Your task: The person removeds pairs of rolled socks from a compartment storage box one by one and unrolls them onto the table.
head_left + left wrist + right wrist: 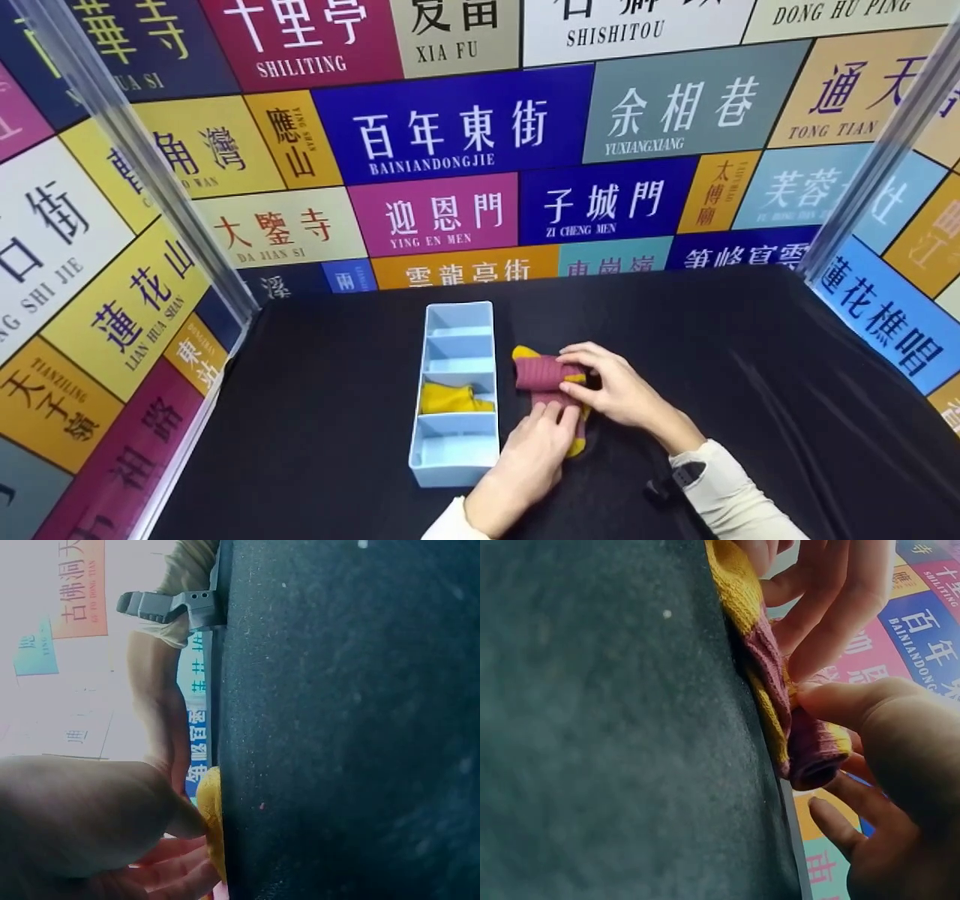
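Note:
A folded mauve sock (538,373) with yellow patches lies on the black cloth, just right of a pale blue divided box. My right hand (622,386) pinches its folded upper part between thumb and fingers. Close by, my left hand (529,454) has its bent fingers on the lower part, the fingertips nearly meeting the right thumb. In the right wrist view, the ribbed roll of the sock (815,754) shows beneath the right thumb, and a yellow end (735,586) lies by the left fingers. Only a yellow edge (211,814) appears beside the left hand in the left wrist view.
The pale blue box (455,474) has several compartments in a row. A yellow sock (448,397) sits in the second from the front. Black cloth (315,420) covers the table, and a wall of coloured signs (457,124) stands behind it.

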The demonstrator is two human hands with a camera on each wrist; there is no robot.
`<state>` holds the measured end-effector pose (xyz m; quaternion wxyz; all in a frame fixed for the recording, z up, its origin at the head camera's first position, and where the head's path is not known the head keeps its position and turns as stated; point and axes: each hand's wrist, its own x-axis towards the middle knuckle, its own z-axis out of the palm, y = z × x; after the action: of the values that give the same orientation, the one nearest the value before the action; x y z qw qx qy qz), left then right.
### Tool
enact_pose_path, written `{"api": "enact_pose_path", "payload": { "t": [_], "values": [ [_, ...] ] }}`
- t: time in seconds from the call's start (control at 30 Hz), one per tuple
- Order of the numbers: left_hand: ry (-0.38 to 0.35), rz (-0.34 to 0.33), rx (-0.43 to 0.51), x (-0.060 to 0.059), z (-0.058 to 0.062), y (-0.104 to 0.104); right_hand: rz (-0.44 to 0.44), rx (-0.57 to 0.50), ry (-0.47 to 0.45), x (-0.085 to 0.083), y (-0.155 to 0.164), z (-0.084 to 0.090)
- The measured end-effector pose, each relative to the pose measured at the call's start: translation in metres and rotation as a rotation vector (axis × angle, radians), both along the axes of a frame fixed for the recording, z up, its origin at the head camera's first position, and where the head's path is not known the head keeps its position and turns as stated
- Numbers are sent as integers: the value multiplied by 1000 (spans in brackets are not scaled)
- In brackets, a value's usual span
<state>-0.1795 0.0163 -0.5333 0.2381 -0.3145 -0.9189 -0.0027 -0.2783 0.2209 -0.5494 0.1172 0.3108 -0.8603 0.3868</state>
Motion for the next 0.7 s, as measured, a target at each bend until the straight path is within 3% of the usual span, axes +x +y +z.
{"api": "enact_pose_path", "payload": {
  "t": [0.4, 0.7],
  "values": [
    [-71, 7, -5, 2, 4, 0, 1, -11, 5, -4, -8, 6],
    [-101, 13, 75, -1, -2, 1, 14, -4, -70, -4, -5, 3]
  ]
}}
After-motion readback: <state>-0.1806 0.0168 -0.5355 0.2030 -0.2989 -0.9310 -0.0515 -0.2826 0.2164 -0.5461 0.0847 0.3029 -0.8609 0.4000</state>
